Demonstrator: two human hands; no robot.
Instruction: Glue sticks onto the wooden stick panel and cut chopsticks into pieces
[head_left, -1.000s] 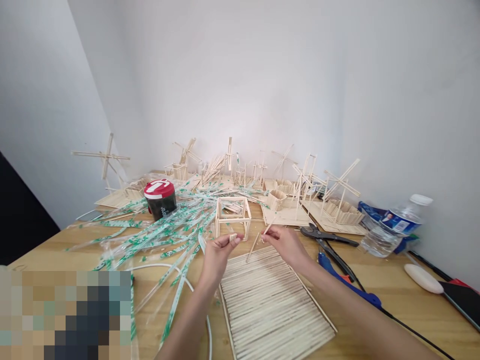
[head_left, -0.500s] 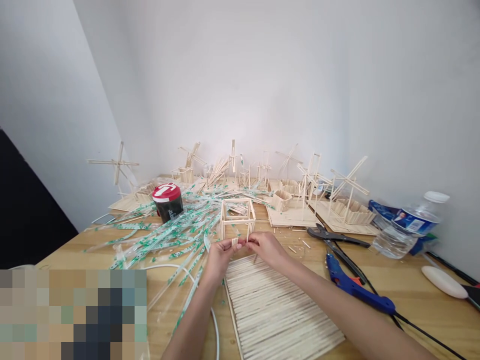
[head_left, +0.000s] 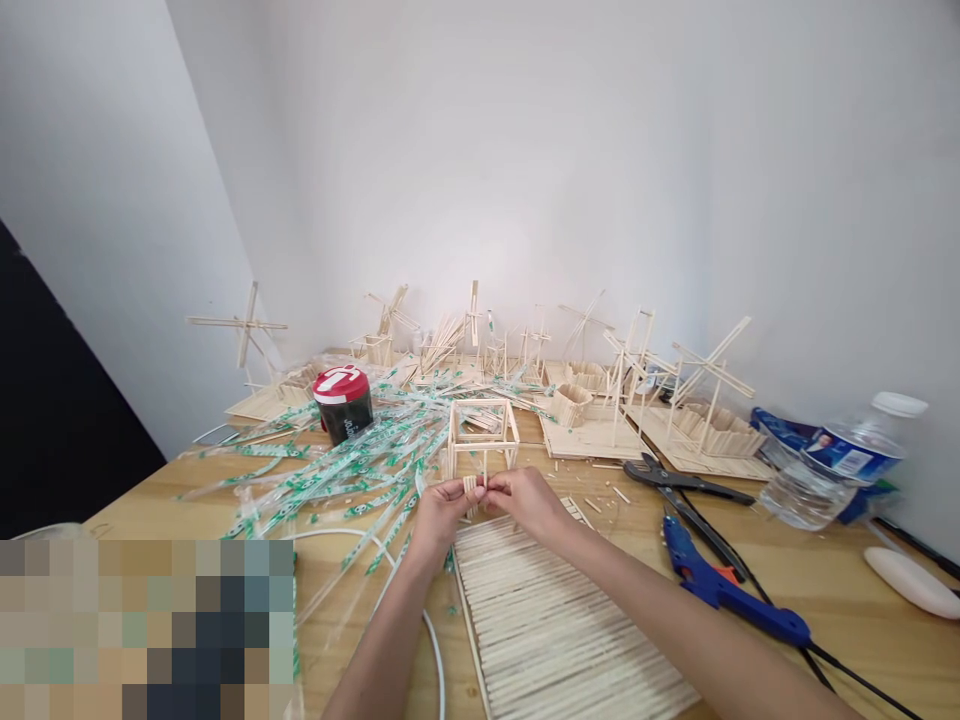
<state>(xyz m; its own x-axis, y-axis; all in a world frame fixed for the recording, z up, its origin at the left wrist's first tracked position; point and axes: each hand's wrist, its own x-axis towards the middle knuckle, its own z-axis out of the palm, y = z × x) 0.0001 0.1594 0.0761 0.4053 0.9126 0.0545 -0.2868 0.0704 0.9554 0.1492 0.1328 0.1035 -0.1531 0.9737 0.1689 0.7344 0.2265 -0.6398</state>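
Note:
My left hand (head_left: 441, 512) pinches a small panel of short wooden sticks (head_left: 470, 486) between thumb and fingers. Close against it, my right hand (head_left: 529, 502) has its fingertips closed on a thin wooden stick (head_left: 485, 467) that points upward beside the panel. Just beyond both hands stands an open box frame of sticks (head_left: 484, 407). Under my wrists lies a flat base of sticks laid side by side (head_left: 555, 620). My fingers hide the lower end of the stick.
A blue glue gun (head_left: 731, 590) and pliers (head_left: 686, 482) lie to the right, near a water bottle (head_left: 847, 460). Plastic wrappers (head_left: 330, 480) and a red-lidded cup (head_left: 343, 400) are at left. Stick windmill models (head_left: 712, 370) line the back. Another small stick panel (head_left: 576, 511) lies beside my right wrist.
My right hand has brought the stick closer to the panel in my left hand, and it now stands more upright. The whole view has shifted slightly.

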